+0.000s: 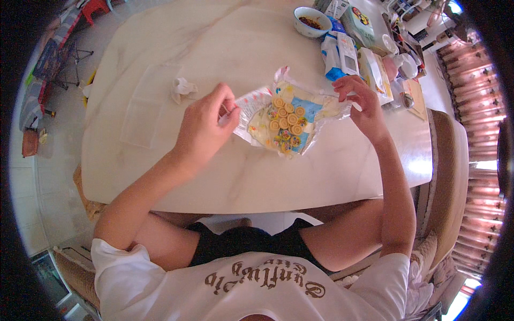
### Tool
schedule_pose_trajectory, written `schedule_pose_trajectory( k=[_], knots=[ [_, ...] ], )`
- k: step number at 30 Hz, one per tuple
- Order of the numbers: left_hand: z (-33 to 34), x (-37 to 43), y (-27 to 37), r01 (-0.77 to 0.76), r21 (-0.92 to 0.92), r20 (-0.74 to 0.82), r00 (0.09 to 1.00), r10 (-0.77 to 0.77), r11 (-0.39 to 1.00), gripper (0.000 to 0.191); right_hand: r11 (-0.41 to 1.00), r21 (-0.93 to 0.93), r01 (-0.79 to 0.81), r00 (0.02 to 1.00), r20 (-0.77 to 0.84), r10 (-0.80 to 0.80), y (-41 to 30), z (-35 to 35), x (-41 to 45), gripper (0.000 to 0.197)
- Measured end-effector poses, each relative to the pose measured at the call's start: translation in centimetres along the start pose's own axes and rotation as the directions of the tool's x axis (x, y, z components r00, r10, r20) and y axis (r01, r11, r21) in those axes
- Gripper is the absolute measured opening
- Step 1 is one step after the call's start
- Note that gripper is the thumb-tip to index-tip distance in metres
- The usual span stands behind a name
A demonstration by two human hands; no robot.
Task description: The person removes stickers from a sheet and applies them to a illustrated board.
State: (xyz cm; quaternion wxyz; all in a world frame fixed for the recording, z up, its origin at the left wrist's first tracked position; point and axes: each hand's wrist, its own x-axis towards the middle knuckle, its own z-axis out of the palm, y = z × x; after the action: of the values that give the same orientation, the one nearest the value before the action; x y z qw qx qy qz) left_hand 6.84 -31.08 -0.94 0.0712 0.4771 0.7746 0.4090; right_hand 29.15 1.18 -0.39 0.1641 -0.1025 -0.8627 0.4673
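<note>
An opened foil-lined wrapper [257,102] lies spread on the marble-patterned table [241,176] before me. On it is a cluster of small round beige pieces [287,116] with ringed tops, perhaps biscuits or sweets. Several similar round pieces with colourful printed tops [286,140] sit at its near side. My left hand [209,126] pinches at the wrapper's left edge, thumb against curled fingers. At the opposite edge, my right hand [361,108] has the raised right corner between thumb and bent fingers. The exact contact of the fingertips is partly hidden.
A crumpled white tissue [184,88] lies left of the wrapper, near a clear plastic sheet [142,110]. A bowl with dark contents [312,23] stands at the far right. Beside it are a blue-and-white packet [332,60], a white device with a screen [347,54] and assorted boxes.
</note>
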Motion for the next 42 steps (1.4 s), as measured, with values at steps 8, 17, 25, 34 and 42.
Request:
schedule_pose_trajectory(
  k=[8,17,25,34,42],
  knots=[
    [-0.1,-1.1,-1.6,0.177,-0.031,0.080,0.981,-0.174,0.984,0.034,0.921,-0.389,0.013,0.999,0.052,0.008,0.2,-1.8,-1.8,0.031],
    [0.1,-2.4,-2.4,0.090,0.092,0.129,0.986,-0.102,0.992,0.034,0.762,-0.642,0.090,0.978,0.202,0.054,-3.5,-1.1,-3.5,0.043],
    [-0.3,-3.3,-1.0,0.285,-0.006,0.245,0.930,-0.275,0.959,0.035,0.719,-0.667,0.196,0.976,0.205,-0.077,-6.0,2.7,-4.6,0.044],
    [-1.1,-5.3,-1.0,0.294,-0.043,0.318,0.910,-0.266,0.955,0.035,0.744,-0.667,0.040,0.997,-0.022,-0.074,-1.8,1.4,-3.7,0.035],
    [0.3,-7.0,1.7,-0.324,0.334,0.009,0.940,0.341,0.885,0.048,0.784,-0.620,0.011,1.000,0.002,-0.012,-1.0,0.9,-2.6,0.041]
  ],
)
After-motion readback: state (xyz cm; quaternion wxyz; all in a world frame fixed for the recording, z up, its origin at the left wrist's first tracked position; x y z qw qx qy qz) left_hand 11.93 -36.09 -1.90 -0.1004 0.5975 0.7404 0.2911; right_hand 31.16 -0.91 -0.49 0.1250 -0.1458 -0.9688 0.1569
